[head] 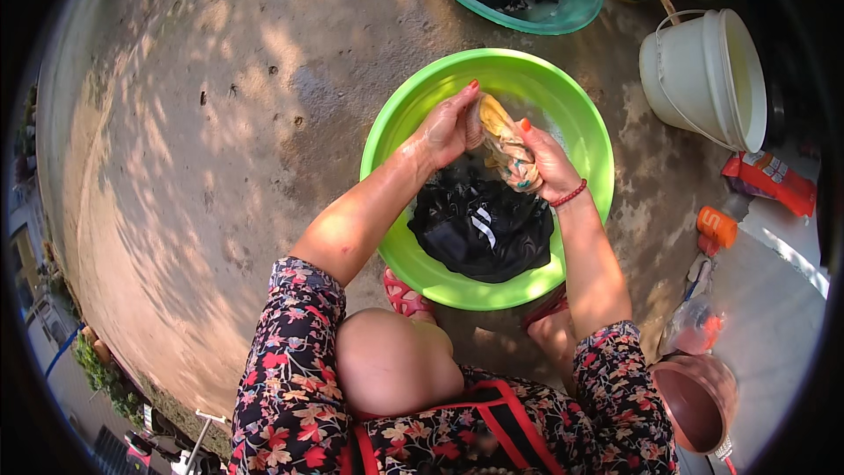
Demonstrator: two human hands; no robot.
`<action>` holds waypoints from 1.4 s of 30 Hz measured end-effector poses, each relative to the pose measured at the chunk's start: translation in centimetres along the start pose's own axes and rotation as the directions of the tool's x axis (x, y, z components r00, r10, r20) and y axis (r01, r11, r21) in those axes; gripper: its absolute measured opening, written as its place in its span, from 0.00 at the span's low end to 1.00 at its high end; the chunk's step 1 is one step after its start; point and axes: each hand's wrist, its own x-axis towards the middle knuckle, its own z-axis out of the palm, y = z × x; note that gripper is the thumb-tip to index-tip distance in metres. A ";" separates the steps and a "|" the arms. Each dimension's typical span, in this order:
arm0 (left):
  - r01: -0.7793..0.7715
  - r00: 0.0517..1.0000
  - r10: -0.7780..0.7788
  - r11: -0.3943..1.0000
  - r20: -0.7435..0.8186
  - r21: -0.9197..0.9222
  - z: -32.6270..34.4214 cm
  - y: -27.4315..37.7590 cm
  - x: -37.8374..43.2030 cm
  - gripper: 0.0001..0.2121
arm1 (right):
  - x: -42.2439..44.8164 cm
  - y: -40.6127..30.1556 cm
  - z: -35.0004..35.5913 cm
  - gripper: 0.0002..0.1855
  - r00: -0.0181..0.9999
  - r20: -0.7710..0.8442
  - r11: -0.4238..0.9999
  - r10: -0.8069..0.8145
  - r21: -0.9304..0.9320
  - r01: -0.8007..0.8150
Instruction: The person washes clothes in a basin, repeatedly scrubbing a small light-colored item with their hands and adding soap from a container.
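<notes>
A bright green plastic basin (395, 237) stands on the ground before me. Above it, my left hand (452, 125) and my right hand (548, 161) hold a bunched, wet yellow and beige patterned cloth (506, 145) between them. The left hand grips its upper left end, and the right hand grips its lower right part. A black garment (481, 231) with white marks lies in the basin below the cloth. Some water and foam show at the basin's upper right. A red bead bracelet is on my right wrist.
A teal basin (573, 25) holding dark fabric stands beyond the green one. At the right are a white bucket (689, 72) with a wire handle, a red packet (781, 185), an orange container (717, 227), a clear plastic bag (689, 326) and a reddish-brown pot (719, 376).
</notes>
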 end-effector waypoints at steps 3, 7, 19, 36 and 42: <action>0.077 0.992 -0.075 0.997 0.100 -0.019 0.2 -0.9 -0.3 0.27 | -0.7 -0.7 -0.1 0.13 0.934 0.348 0.941 -0.078 0.336 -0.047; 0.219 0.895 -0.295 0.944 0.334 0.248 -0.2 -2.4 -0.8 0.35 | -0.8 -1.4 -1.0 0.11 0.943 0.312 0.883 -0.112 0.466 -0.049; 0.117 0.918 -0.361 0.641 0.163 0.759 -2.0 -0.9 -1.5 0.13 | -1.5 -1.9 -4.2 0.28 0.909 -0.228 0.857 -0.349 -0.470 0.211; -0.382 0.923 0.250 0.486 0.294 0.786 1.7 -0.3 -2.1 0.20 | -0.3 2.5 -3.9 0.06 0.967 0.008 0.966 -0.256 -0.028 0.256; 0.181 0.983 -0.134 0.775 -0.123 0.606 0.6 -1.1 -2.3 0.12 | -0.5 2.0 -3.4 0.07 0.958 -0.110 0.928 -0.263 0.241 0.283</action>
